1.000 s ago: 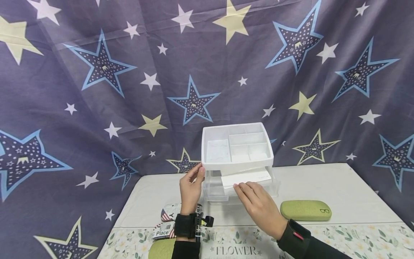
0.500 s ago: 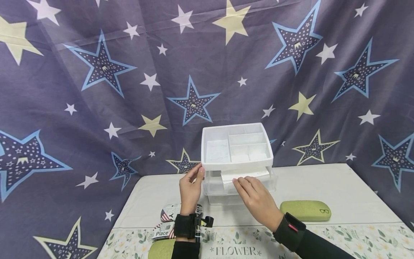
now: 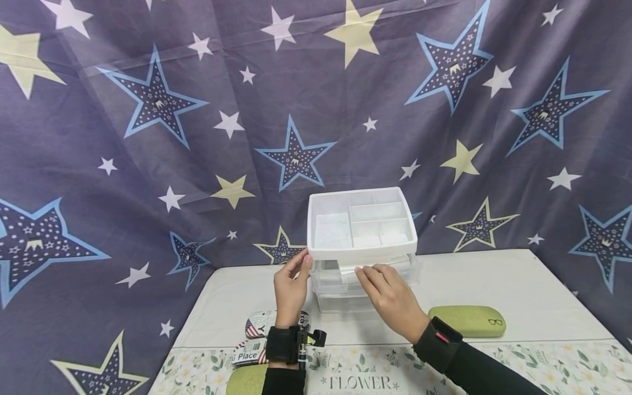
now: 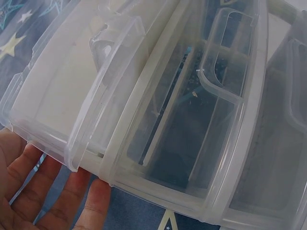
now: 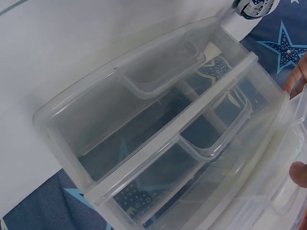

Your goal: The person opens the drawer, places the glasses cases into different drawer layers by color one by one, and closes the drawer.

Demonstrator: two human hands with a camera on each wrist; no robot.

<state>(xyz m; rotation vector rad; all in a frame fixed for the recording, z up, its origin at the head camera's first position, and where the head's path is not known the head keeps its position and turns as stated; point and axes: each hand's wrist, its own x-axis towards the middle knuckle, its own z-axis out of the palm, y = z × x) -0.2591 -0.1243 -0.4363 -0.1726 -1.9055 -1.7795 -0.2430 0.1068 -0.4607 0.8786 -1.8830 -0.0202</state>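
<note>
A plastic drawer organizer (image 3: 362, 252) stands on the table, with a compartmented white tray on top and clear drawers below. Its upper drawer (image 4: 103, 96) juts out slightly and holds a flat white object (image 3: 348, 269), partly hidden by my fingers. My right hand (image 3: 395, 302) has its fingers over the front of that drawer, and in the right wrist view the thumb (image 5: 300, 174) lies at its front face. At the organizer's left side my left hand (image 3: 290, 285) rests with fairly straight fingers (image 4: 72, 196) touching the wall. Lower drawers (image 5: 158, 91) look pushed in.
A green glasses case (image 3: 466, 321) lies right of the organizer. Near my left forearm are newsprint-patterned cases (image 3: 249, 351) and another green case (image 3: 246, 379). A floral cloth (image 3: 533, 362) covers the table's near edge, and a starry curtain (image 3: 316, 99) hangs behind.
The upper drawer has slid back into the organizer, carrying the flat white object further under the top tray. My right hand has moved forward with it; the left hand has stayed put.
</note>
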